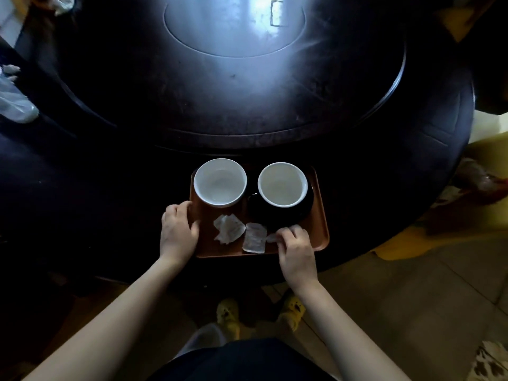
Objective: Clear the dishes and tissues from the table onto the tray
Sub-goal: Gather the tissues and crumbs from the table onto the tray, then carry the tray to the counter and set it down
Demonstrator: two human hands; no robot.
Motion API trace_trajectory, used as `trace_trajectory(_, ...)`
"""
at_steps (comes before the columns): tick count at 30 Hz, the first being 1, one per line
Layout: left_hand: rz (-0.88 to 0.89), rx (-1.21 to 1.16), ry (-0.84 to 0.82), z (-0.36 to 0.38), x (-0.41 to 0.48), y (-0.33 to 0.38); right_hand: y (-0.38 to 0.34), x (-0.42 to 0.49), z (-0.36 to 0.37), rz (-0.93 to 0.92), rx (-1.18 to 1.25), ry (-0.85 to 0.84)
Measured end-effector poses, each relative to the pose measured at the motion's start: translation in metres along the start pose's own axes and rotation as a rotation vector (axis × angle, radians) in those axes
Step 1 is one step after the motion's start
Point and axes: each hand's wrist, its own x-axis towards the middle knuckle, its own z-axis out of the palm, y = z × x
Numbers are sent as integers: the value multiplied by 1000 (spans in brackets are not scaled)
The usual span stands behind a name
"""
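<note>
Right grip [292,242] is pinched shut on a small tissue scrap [270,237], held over the near right corner of the brown tray [320,215] on the desk [357,105]. Just left of it a folded tissue [255,237] lies lengthwise toward the person. Left grip [178,229] is closed on the tray's left rim, beside the white bowl [220,182].

No lettering, label, brand mark or number can be read anywhere in the head view. The two white bowls [220,182] [282,184], the brown tray [320,229], the crumpled tissues [229,229] and the dark round surface [384,174] all appear unmarked, and the dim light hides any finer print.
</note>
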Motion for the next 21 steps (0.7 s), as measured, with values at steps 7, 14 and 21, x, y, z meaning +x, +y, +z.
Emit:
trace_trajectory(7,-67,-93,-98,-8,25,-5,3,2,-19,13,100,-107)
trace_trajectory(14,-106,-53,-164,-12,38,-2,41,35,-58,393,44,138)
trace_trajectory(21,-173,-49,-81,-7,42,3,61,88,-57,472,-43,-219)
